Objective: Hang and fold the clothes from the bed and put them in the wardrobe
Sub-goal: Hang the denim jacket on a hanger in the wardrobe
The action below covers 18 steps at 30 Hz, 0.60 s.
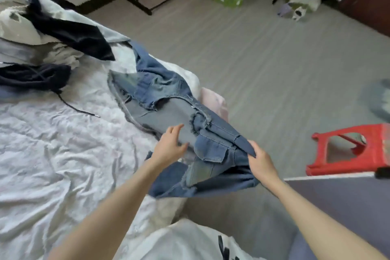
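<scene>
**Item: patchwork denim garment, folding in hand at the bed's edge**

Landmark: the bed with the crumpled white sheet [52,154]. All places are given from it.

- Blue patchwork denim garment with frayed seams and flap pockets [168,112]: I log it lying across the bed's near corner, its lower end overhanging the edge toward the floor. I judge it is stretched out this way to flatten it for a fold.
- Left hand [171,145]: fingers spread wide and straight, palm resting on the pale denim panel, holding nothing; I read this as smoothing or pinning the cloth.
- Right hand [261,160]: off the bed's edge, fingers pinching the dark hem end of the garment, lifting it taut.
- Dark navy hooded garment with drawcord [33,76]: on the bed, farther in, untouched.
- Black cloth [80,36]: on the bed's far side, atop pale bedding.
- Red plastic stool [354,150]: on the grey floor, well apart from the bed.

Wardrobe: I cannot identify it in this view.
</scene>
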### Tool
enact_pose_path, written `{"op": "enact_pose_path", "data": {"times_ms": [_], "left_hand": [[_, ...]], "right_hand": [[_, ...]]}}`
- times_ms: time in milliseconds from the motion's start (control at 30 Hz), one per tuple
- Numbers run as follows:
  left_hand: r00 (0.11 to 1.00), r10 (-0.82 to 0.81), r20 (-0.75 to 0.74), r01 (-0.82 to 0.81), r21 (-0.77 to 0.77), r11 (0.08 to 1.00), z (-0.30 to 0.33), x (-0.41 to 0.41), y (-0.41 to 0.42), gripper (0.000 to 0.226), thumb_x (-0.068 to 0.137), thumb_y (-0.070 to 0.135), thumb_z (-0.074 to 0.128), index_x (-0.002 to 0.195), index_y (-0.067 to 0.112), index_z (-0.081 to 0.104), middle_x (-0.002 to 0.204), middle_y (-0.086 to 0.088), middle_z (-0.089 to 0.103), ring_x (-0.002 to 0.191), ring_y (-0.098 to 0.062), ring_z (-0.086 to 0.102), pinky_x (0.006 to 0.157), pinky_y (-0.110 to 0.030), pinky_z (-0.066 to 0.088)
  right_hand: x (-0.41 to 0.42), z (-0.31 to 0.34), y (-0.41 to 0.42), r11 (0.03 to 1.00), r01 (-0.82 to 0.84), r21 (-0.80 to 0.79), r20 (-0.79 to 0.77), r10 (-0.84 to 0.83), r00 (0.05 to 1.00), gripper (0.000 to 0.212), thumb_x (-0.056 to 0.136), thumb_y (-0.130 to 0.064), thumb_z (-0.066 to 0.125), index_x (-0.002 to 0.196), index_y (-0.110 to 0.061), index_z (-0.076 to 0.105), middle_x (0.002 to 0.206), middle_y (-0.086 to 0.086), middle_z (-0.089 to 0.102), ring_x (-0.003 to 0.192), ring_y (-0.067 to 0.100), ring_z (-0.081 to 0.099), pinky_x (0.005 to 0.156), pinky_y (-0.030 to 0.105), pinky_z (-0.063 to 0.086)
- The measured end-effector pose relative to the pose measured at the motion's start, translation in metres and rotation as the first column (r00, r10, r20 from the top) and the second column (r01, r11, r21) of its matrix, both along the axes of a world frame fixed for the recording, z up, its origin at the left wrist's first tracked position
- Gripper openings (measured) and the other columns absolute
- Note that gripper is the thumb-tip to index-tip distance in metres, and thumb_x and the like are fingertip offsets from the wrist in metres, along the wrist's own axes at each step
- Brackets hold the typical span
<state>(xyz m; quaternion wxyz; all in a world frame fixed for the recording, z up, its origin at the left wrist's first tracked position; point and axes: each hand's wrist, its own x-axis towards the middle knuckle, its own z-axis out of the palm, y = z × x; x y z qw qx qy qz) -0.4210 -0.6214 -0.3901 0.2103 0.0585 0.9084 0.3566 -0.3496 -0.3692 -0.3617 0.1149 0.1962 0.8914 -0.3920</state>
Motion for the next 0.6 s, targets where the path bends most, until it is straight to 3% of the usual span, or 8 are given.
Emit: {"op": "enact_pose_path", "data": {"times_ms": [100,200,267,333,433,467,533,600], "left_hand": [[0.946,-0.305,-0.107,0.295,-0.094,0.951,0.011,-0.014,0.059,0.081,0.086,0.024,0.063,0.149,0.024,0.013,0.154,-0.005,0.016,0.138,-0.028,0.022,0.111,-0.039,0.024],[0.773,-0.622,-0.127,0.574,-0.28,0.77,0.023,-0.015,0.127,0.092,0.08,0.03,0.068,0.148,0.034,0.005,0.157,0.0,0.006,0.142,-0.026,0.008,0.111,-0.048,0.026],[0.676,-0.733,-0.076,0.666,-0.362,0.652,0.026,-0.008,0.164,0.089,0.082,0.038,0.066,0.148,0.04,0.006,0.157,0.005,0.005,0.143,-0.026,0.005,0.111,-0.051,0.025],[0.589,-0.805,-0.078,0.735,-0.365,0.572,0.03,0.009,0.211,0.072,0.087,0.037,0.061,0.146,0.038,0.021,0.154,0.005,0.019,0.142,-0.024,0.014,0.109,-0.049,0.029],[0.56,-0.81,-0.174,0.76,-0.281,0.586,0.042,0.043,0.274,0.029,0.093,0.024,0.051,0.121,0.022,0.059,0.124,-0.005,0.06,0.118,-0.027,0.051,0.092,-0.038,0.043],[0.57,-0.803,-0.174,0.756,-0.272,0.596,0.046,0.049,0.282,0.022,0.095,0.025,0.048,0.11,0.017,0.063,0.113,-0.007,0.065,0.107,-0.029,0.057,0.084,-0.037,0.046],[0.508,-0.844,-0.169,0.804,-0.257,0.536,0.059,0.074,0.309,0.025,0.097,0.032,0.046,0.093,0.013,0.06,0.099,-0.011,0.067,0.093,-0.033,0.059,0.074,-0.037,0.045],[0.446,-0.873,-0.198,0.851,-0.206,0.482,0.077,0.105,0.338,0.023,0.096,0.03,0.048,0.087,0.013,0.061,0.093,-0.012,0.067,0.087,-0.033,0.059,0.071,-0.037,0.044]], "right_hand": [[0.035,0.014,0.04,0.992,0.02,0.127,-0.02,-0.017,1.0,0.042,0.088,0.0,0.046,0.123,-0.019,0.057,0.103,0.008,0.068,0.094,0.032,0.062,0.079,0.034,0.048],[0.082,0.036,0.088,0.977,0.158,0.142,-0.128,-0.14,0.982,0.046,0.083,0.006,0.049,0.121,-0.016,0.06,0.104,0.011,0.069,0.095,0.033,0.064,0.084,0.04,0.05],[0.11,0.048,0.112,0.957,0.233,0.171,-0.166,-0.205,0.964,0.044,0.082,0.005,0.05,0.119,-0.017,0.061,0.1,0.011,0.07,0.093,0.034,0.065,0.082,0.043,0.051],[0.149,0.06,0.139,0.921,0.326,0.214,-0.219,-0.28,0.935,0.043,0.082,0.005,0.05,0.117,-0.017,0.061,0.096,0.013,0.07,0.09,0.036,0.065,0.077,0.044,0.052],[0.209,0.067,0.171,0.851,0.456,0.263,-0.269,-0.389,0.881,0.036,0.085,0.001,0.052,0.114,-0.017,0.061,0.09,0.014,0.07,0.085,0.036,0.065,0.075,0.045,0.051],[0.22,0.065,0.177,0.836,0.486,0.256,-0.267,-0.422,0.866,0.032,0.087,-0.002,0.053,0.113,-0.017,0.061,0.09,0.012,0.069,0.085,0.036,0.065,0.076,0.045,0.051],[0.256,0.067,0.195,0.769,0.6,0.221,-0.222,-0.56,0.798,0.022,0.092,-0.011,0.051,0.108,-0.021,0.06,0.089,0.005,0.067,0.087,0.032,0.063,0.078,0.041,0.05],[0.295,0.071,0.216,0.696,0.688,0.207,-0.158,-0.67,0.725,0.018,0.093,-0.013,0.048,0.103,-0.023,0.059,0.088,0.001,0.064,0.089,0.031,0.061,0.078,0.037,0.047]]}}
